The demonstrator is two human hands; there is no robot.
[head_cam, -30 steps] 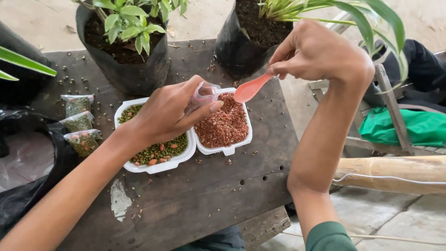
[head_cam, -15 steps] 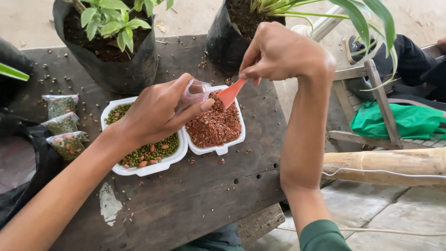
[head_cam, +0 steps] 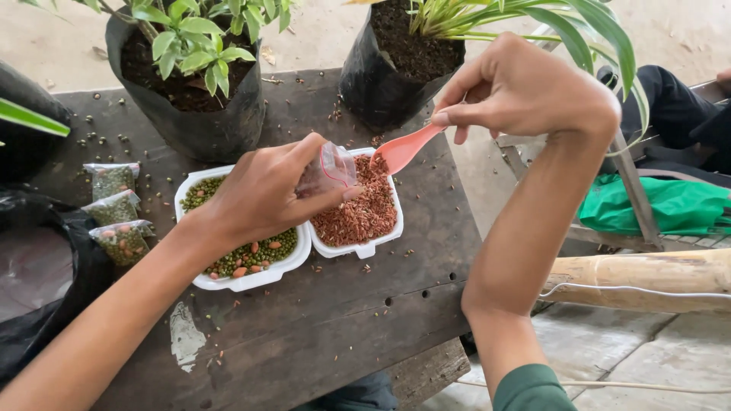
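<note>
Head view: left hand (head_cam: pixel 263 194) pinching small bag (head_cam: pixel 329 169); right hand (head_cam: pixel 525 87) pinching spoon (head_cam: pixel 403 148)

We see the left hand (head_cam: pixel 266 190) pinching a small clear bag (head_cam: pixel 329 169) above a white tray of reddish grains (head_cam: pixel 358 217). The right hand (head_cam: pixel 525 87) holds a pink spoon (head_cam: pixel 403 148) at the bag's mouth. A second white tray of green beans (head_cam: pixel 251 262) sits beside it on the dark wooden table (head_cam: pixel 320 335).

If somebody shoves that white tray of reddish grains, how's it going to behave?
The white tray looks thin and foam-like, so it probably slides easily and may flex. It is heaped with loose reddish grains, so a hard push would likely scatter some onto the wooden table.
</note>
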